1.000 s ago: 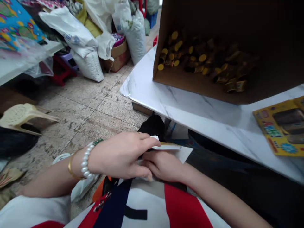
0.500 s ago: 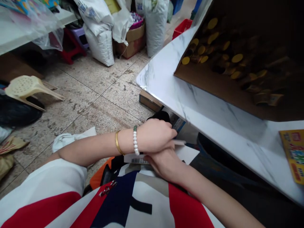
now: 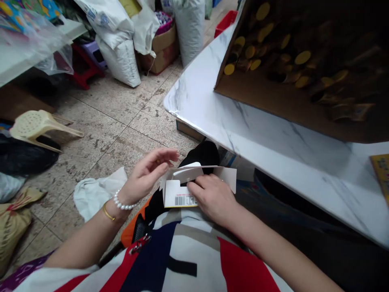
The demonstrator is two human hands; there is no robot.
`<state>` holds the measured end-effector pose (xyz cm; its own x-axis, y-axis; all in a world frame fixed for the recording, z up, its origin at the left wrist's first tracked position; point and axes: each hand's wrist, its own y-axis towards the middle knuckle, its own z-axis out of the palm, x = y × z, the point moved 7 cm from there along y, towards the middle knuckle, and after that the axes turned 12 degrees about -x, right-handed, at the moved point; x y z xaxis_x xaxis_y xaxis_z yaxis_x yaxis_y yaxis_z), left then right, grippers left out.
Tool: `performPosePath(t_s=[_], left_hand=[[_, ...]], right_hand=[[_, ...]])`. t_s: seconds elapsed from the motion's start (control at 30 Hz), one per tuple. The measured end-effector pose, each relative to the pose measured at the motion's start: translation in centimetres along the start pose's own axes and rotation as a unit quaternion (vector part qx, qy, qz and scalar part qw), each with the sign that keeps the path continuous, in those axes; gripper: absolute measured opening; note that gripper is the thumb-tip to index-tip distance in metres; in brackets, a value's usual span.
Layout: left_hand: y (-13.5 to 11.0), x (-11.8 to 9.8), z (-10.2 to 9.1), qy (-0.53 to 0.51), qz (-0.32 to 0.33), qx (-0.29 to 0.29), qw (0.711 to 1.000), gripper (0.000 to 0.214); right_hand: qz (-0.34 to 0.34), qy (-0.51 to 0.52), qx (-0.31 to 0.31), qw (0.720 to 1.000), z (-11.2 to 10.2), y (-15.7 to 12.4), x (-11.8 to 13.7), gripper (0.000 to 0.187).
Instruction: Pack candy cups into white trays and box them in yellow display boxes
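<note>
A small white cardboard carton (image 3: 179,190) with a barcode lies on my lap, its flaps standing open. My right hand (image 3: 212,198) rests on it and grips it, fingers curled over its top edge. My left hand (image 3: 148,172), with a pearl bracelet and a gold bangle at the wrist, hovers just left of the carton with fingers spread and holds nothing. A black object (image 3: 203,154) sits behind the carton, below the table edge.
A white marble-patterned table (image 3: 258,138) runs along the right, bearing a big brown cardboard box (image 3: 273,101) of gold-capped items and a yellow packet (image 3: 381,170). On the tiled floor lie a tipped cream stool (image 3: 36,127), white sacks (image 3: 118,56) and a white bag (image 3: 91,190).
My left hand has lifted off the carton and drawn back to the left, opening. The carton's flaps now stand open, with its barcode side facing up. My view shifted slightly.
</note>
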<state>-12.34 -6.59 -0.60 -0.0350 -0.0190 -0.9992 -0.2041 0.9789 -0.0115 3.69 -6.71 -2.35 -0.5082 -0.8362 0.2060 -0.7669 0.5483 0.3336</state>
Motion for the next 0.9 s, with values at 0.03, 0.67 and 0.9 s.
performPosePath(t_s=[0.03, 0.67, 0.9], left_hand=[[-0.6, 1.4, -0.4, -0.069, -0.051, 0.0, 0.996, 0.035], [-1.7, 6.5, -0.7, 0.187, -0.092, -0.078, 0.975, 0.027], [-2.8, 6.2, 0.7, 0.094, -0.097, -0.06, 0.989, 0.044]], right_hand=[[-0.009, 0.009, -0.008, 1.0, -0.2, 0.1, 0.0, 0.01], [-0.134, 0.07, -0.063, 0.987, -0.1, 1.4, 2.0, 0.026], [-0.075, 0.249, -0.075, 0.963, -5.3, -0.6, 2.1, 0.02]])
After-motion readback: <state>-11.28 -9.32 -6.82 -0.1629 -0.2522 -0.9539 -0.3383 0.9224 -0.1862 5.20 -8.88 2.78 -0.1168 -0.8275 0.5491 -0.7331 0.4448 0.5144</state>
